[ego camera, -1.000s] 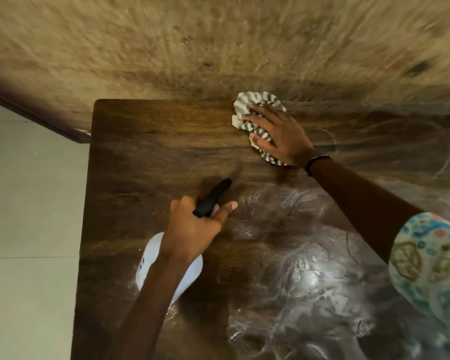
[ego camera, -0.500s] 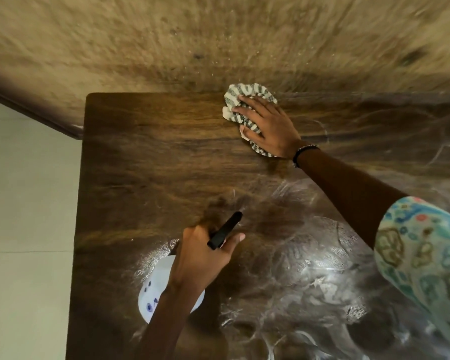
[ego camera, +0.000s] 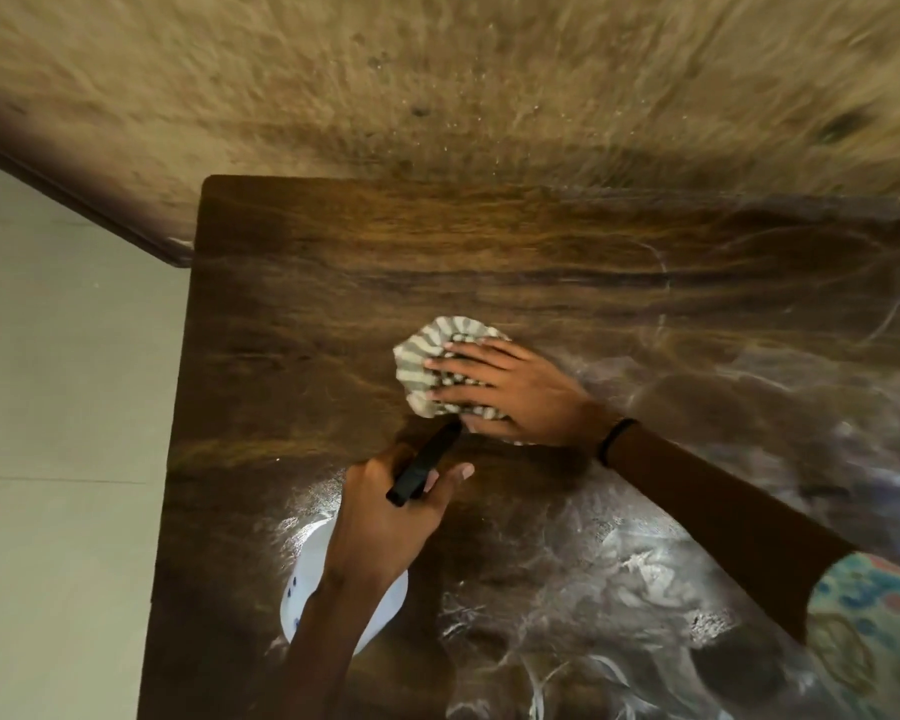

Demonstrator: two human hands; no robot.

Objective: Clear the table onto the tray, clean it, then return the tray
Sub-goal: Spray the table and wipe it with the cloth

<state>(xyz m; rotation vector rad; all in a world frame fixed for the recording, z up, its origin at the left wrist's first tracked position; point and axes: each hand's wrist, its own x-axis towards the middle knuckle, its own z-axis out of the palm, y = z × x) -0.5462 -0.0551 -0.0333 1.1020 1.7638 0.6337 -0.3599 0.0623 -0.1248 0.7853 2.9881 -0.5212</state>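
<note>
My right hand [ego camera: 510, 392] lies flat with straight fingers on a crumpled striped cloth [ego camera: 432, 356] and presses it onto the dark wooden table [ego camera: 292, 283]. Just below it my left hand [ego camera: 385, 517] grips a white spray bottle [ego camera: 302, 579] with a black nozzle [ego camera: 424, 462] that points up and right toward the cloth. The nozzle tip nearly touches the cloth's lower edge. The bottle body is mostly hidden under my left hand and wrist. No tray is in view.
Wet shiny streaks [ego camera: 645, 563] cover the table's right and near parts. A rough tan wall [ego camera: 437, 85] runs along the table's far edge. Pale floor tiles [ego camera: 58, 407] lie past the table's left edge.
My right hand has dragged the cloth from the far edge down toward me to the table's middle. My left hand and the bottle stay near the left front.
</note>
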